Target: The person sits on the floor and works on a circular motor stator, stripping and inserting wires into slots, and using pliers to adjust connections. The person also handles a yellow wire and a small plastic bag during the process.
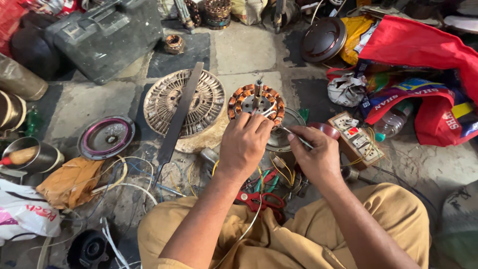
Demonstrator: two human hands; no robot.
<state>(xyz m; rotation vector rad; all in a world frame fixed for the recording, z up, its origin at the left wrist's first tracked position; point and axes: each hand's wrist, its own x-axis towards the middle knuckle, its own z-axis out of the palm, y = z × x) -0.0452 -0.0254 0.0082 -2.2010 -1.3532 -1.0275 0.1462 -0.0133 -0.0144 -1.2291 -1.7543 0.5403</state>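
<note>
**A:** How far along does the winding work look?

**B:** The stator (256, 103) sits on the floor (249, 50) near its middle, just ahead of the knees, resting on a metal cover plate (291, 130). Its copper coils ring the core all the way round, so the winding itself looks largely in place. Loose white leads still stick out at the near side, so I'd judge the lead ends are what's left.

**A:** And the hands?

**B:** The left hand (244, 144) is curled at the stator's near rim, fingers closed on those leads. The right hand (316, 152) is pinched shut on a thin metal tool (296, 138) pointing at the coils.

**A:** Materials?

**B:** Glossy orange-brown copper, a dull grey steel shaft, a slotted, dusty rotor disc (184, 102) with a long flat dark file (177, 122) across it, and red-handled scissors (259, 200) among tangled wires.
</note>
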